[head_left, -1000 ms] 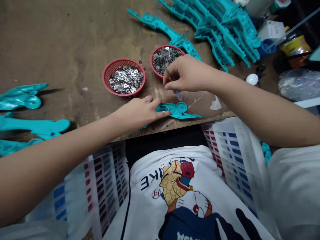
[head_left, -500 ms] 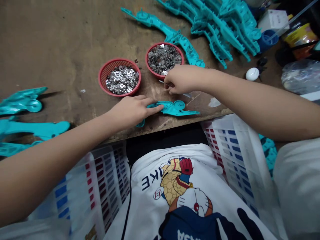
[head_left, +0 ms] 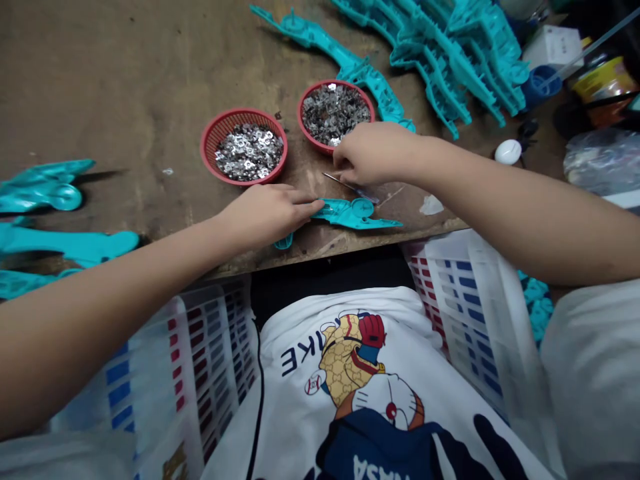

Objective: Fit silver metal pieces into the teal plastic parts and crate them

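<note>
A teal moulded plastic part (head_left: 345, 212) lies near the table's front edge. My left hand (head_left: 280, 212) rests over its left portion, fingers together and closed on it; a small end of the part shows below the hand. My right hand (head_left: 377, 152) is just below the right red basket (head_left: 336, 85), its fingers curled downward. Whatever those fingertips hold, if anything, is hidden. Directly beneath them is a thin metal tool (head_left: 345, 184), slanting across the tabletop. Small shiny metal pieces (head_left: 249, 153) fill much of the left red basket (head_left: 210, 159); the right one holds greyer metal pieces (head_left: 333, 112).
One long teal part (head_left: 320, 41) lies behind the baskets, and several are stacked (head_left: 440, 53) at the back right. More teal parts (head_left: 75, 247) are at the left. A blue cup (head_left: 540, 87) and a white round object (head_left: 507, 152) stand right. White crates (head_left: 465, 300) flank my lap.
My left fingers have drawn closer together over the teal part. The thin metal tool has shifted slightly toward me, below my right fingertips. The whole view has shifted a little.
</note>
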A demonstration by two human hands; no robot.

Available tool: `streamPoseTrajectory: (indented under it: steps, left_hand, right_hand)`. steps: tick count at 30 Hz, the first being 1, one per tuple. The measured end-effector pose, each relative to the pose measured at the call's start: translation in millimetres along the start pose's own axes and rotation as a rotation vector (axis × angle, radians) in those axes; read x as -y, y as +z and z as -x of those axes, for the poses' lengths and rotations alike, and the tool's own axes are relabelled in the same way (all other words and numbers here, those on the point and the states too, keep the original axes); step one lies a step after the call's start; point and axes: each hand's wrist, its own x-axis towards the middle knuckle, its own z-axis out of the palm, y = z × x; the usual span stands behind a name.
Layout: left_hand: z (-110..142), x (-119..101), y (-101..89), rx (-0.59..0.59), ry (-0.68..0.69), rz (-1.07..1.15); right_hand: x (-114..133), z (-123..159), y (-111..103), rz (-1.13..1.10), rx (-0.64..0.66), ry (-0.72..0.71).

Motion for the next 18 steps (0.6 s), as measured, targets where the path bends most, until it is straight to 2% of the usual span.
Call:
streamPoseTrajectory:
  steps: [3,6,12,18]
  left_hand:
    - [-0.1,1.2,4.7,-0.065,-0.001,0.044]
    - [-1.1,1.0,7.6,-0.091,-0.007,0.07]
    - [-2.6,4.6,15.4,-0.126,-0.033,0.211]
    - [-2.0,5.9,16.3,-0.148,-0.027,0.23]
  right_hand:
    - [14.1,10.8,-8.8,0.02,0.043,-0.015]
    - [22.1,17.0,-11.9,0.032,0.078,-0.089]
    - [28.9,20.2,-11.7,0.065,0.145,-0.137]
    - [34.0,22.5,-14.4,0.095,0.19,-0.16]
